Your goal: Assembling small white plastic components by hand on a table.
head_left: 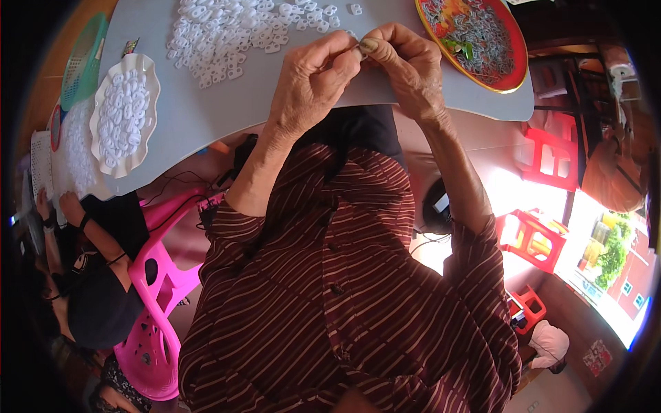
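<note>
My left hand and my right hand meet over the near part of the grey table. Both are closed, with thumbs and fingertips pinched together on something tiny that the fingers mostly hide. Just left of them spreads a heap of small white plastic pieces with holes. To the right of my right hand lies a red and yellow oval tray holding many thin grey metal pieces. A white wavy-edged dish full of small white oval parts stands at the table's left.
A green plastic basket stands at the far left edge. Beyond the dish, a co-worker's hands rest near another pile of white parts. A pink chair stands at lower left, red stools at right.
</note>
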The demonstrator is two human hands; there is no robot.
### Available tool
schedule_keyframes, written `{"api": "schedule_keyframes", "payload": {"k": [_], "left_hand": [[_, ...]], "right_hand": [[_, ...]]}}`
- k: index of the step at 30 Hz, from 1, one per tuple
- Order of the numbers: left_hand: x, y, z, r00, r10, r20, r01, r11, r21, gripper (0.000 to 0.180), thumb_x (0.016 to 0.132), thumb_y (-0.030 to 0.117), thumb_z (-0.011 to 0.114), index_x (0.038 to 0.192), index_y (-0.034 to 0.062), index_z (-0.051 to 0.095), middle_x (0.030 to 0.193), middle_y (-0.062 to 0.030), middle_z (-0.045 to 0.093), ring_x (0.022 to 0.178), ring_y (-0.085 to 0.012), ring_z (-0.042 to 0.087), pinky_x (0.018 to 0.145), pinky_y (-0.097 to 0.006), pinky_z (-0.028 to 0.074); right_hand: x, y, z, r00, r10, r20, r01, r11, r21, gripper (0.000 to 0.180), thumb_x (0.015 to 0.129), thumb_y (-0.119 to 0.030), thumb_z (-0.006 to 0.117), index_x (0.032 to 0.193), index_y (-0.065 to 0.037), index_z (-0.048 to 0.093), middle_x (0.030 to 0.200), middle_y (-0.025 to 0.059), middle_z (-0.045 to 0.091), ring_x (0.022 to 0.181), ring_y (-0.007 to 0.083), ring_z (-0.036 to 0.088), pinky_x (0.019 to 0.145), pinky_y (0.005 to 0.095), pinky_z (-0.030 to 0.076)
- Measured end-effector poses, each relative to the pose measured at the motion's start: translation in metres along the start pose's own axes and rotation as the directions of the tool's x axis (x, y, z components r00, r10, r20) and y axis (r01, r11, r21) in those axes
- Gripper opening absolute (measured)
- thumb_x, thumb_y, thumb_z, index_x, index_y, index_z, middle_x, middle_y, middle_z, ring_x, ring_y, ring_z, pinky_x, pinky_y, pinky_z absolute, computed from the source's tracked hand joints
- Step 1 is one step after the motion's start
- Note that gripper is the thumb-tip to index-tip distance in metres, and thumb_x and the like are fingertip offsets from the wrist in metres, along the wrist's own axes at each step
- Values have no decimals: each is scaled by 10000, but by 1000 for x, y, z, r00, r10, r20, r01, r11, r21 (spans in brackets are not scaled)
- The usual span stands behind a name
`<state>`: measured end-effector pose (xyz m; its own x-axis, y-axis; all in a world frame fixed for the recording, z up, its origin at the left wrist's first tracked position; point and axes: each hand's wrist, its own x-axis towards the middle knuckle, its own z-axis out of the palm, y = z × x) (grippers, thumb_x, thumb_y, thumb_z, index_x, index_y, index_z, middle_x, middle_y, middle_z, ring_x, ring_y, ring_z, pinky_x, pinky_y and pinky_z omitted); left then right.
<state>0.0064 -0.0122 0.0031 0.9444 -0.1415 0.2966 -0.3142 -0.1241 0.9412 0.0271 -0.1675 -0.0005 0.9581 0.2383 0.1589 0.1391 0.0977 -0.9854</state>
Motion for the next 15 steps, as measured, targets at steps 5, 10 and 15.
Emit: {"api": "schedule_keyframes", "payload": {"k": [5,10,15], "left_hand": [[-1,-3,1,999,40,-29,-39,998,43,103,836,54,576,774,9,508,568,18,423,540,-39,384,482,-206,357],[-1,2,0,998,-49,-49,45,997,-67,96,838,53,576,769,19,518,565,30,415,536,-28,387,473,-200,350],[0,-4,0,999,20,-38,-19,1000,7,87,846,64,573,781,24,533,564,37,412,532,-22,392,470,-192,346]], "right_hand": [[1,-1,-1,1000,-9,17,9,1000,-28,174,850,-162,641,844,12,631,714,17,627,638,57,529,606,198,443],[2,-8,-1,999,10,33,-10,1000,7,179,868,-169,619,879,10,629,726,16,627,644,57,536,609,199,446],[-1,-8,-1,999,-21,33,23,996,-87,170,867,-170,620,878,-1,634,702,1,612,628,50,526,586,196,437]]}}
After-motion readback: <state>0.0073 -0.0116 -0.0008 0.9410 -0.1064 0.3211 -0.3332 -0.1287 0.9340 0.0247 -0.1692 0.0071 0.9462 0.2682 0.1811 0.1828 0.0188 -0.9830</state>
